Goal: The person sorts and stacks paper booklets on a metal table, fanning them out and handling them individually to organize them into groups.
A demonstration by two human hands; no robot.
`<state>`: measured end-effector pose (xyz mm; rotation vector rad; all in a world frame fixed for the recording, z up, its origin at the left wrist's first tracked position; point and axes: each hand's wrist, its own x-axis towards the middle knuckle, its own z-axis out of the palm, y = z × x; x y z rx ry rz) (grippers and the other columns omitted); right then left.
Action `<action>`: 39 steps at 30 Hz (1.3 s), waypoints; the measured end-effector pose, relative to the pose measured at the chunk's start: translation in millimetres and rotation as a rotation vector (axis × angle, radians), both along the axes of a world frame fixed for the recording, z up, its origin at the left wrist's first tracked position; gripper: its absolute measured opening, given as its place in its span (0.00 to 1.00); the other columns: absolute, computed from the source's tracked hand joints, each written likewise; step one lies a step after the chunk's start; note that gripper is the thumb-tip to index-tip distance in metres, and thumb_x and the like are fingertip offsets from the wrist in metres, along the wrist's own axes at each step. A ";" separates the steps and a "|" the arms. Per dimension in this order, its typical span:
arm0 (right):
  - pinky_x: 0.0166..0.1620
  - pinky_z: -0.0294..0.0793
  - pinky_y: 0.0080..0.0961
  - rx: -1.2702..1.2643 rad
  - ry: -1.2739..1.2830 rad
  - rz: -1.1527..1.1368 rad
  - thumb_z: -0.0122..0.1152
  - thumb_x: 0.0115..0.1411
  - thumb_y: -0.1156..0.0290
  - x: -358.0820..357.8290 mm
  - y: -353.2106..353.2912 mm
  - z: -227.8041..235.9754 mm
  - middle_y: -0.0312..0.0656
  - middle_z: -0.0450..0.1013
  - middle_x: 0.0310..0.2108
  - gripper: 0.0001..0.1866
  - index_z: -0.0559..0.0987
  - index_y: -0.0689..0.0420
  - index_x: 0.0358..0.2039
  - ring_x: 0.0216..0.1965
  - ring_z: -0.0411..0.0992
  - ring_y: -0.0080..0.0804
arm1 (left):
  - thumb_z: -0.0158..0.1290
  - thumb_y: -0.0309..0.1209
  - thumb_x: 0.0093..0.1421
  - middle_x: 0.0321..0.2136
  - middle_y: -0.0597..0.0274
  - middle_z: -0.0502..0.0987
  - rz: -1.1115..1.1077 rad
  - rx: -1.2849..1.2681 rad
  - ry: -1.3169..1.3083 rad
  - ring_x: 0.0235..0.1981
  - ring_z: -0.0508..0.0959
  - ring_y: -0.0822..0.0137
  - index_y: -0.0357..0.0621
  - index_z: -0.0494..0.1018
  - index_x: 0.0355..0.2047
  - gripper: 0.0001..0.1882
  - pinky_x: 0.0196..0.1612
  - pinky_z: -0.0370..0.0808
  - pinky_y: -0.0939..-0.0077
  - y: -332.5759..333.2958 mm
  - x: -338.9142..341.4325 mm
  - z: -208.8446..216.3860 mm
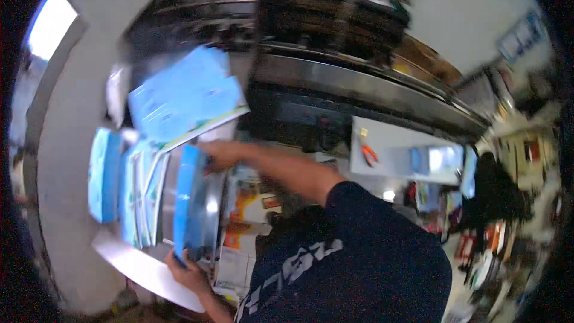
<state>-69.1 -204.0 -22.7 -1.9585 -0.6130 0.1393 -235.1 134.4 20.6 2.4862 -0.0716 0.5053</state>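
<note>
The head-worn fisheye camera looks downward.

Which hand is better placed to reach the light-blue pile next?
Probably the right hand, at the end of the blue pack nearest the pile; the left hand is at the opposite end.

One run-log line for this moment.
left hand: holds blue pack, lower end | right hand: by upper end | right grip: blurred
</note>
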 end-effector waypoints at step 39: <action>0.45 0.76 0.35 1.680 0.470 -1.283 0.62 0.61 0.60 -526.5 -262.1 -104.8 0.42 0.74 0.42 0.24 0.69 0.61 0.52 0.42 0.74 0.38 | 0.57 0.39 0.61 0.31 0.43 0.78 -0.932 0.010 0.613 0.32 0.80 0.49 0.34 0.74 0.38 0.17 0.37 0.74 0.60 -468.3 -206.1 2.1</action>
